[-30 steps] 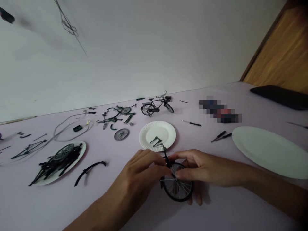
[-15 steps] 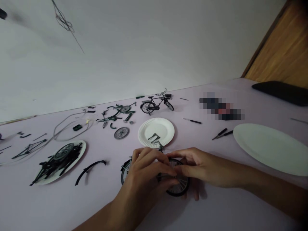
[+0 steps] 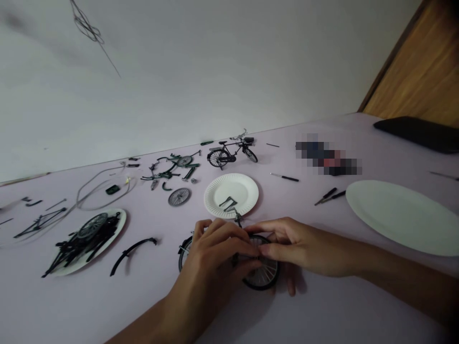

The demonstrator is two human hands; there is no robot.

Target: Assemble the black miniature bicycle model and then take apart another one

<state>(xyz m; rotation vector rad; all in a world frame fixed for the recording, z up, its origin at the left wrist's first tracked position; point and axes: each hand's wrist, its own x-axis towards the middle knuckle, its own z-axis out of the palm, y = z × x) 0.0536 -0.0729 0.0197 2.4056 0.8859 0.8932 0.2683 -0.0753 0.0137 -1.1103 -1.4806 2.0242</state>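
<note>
A model bicycle (image 3: 263, 279) stands on the table right in front of me, its handlebar pointing away. My left hand (image 3: 218, 253) is closed around its middle and covers most of the frame. The fingertips reach the hub of the wheel on the right. My right hand (image 3: 287, 246) grips that same spoked wheel from the other side, thumb near the hub and fingers behind the tyre. At the left, part of the other wheel (image 3: 184, 253) sticks out past my left hand. Whatever small part lies between the fingertips is hidden.
Beyond the hands is a white paper plate (image 3: 244, 186) with a small bent part on it. A complete model bicycle (image 3: 233, 154) stands behind it. A loaded plate (image 3: 120, 227) and a black mudguard (image 3: 132, 253) lie left. Screwdrivers (image 3: 328, 197) and a large white plate (image 3: 398, 215) are right.
The whole view has shifted slightly. My left fingertips have come closer to the wheel hub, beside my right thumb. Both hands keep their hold on the model bicycle.
</note>
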